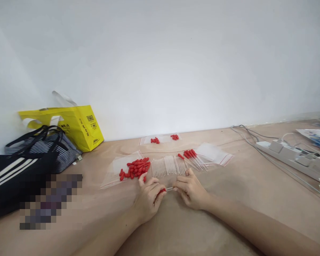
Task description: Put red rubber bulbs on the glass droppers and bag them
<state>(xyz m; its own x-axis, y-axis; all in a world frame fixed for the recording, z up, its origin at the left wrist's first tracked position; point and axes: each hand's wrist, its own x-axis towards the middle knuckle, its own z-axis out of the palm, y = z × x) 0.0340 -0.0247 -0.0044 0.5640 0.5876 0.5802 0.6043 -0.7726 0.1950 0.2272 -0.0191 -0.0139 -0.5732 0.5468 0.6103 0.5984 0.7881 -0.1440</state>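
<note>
Far left of the grip: black bag (18,174) with white stripes; striped bag (70,147) beside it; yellow bag (82,124) behind; none touched by the hands.

Just beyond the grip, to its left: loose red bulbs (138,167), one heap, many, on a clear plastic bag (110,179). No tubes seen in them; by appearance, the larger share left undone.

At the grip: left hand (149,199), fingers pinching one red bulb (162,191). Well beyond, toward the wall: a far clear bag (164,138) bearing two small red clusters. Directly beyond the grip: row of bare clear tubes (162,167), side by side, numerous; also judged undone. Between the hands: one held clear tube (170,189), its end at the bulb; how far seated, cannot tell. Right hand (190,190): fingertips closed on that tube.

Beyond the right hand: red-ended tubes (198,161), about four, bulbs on, lying slanted together; judged finished, an early stage overall. One further bulb (180,156) at the row's edge; joined or loose, cannot tell. Adjoining: right-hand clear bag (214,154).

Well right of the grip: white power strip (269,146), plugs inserted; printed packet (316,137) beyond.
</note>
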